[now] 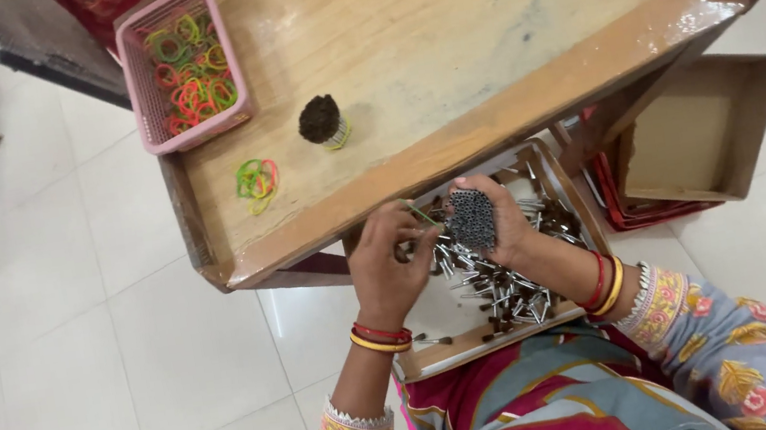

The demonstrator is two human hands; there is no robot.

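One tight bundle of grey metal sticks (471, 219) stands upright over the lap tray (483, 344), cut ends facing up, wrapped by the right hand (505, 217). The left hand (388, 265) pinches a green rubber band (419, 212) beside it. Farther off on the wooden table (439, 45) sits a pink rectangular basket (184, 65) of coloured bands; an open brown cardboard box (700, 137) lies to the right.

Bright, even daylight fills the view, strongest at the left, where the white floor (46, 326) washes out to near glare. The wooden table (439, 45) shows a soft sheen along its front rim and casts a faint shadow on the tiles below. Straight lines bow toward the corners. Focus is fairly sharp; fine detail stays slightly soft.
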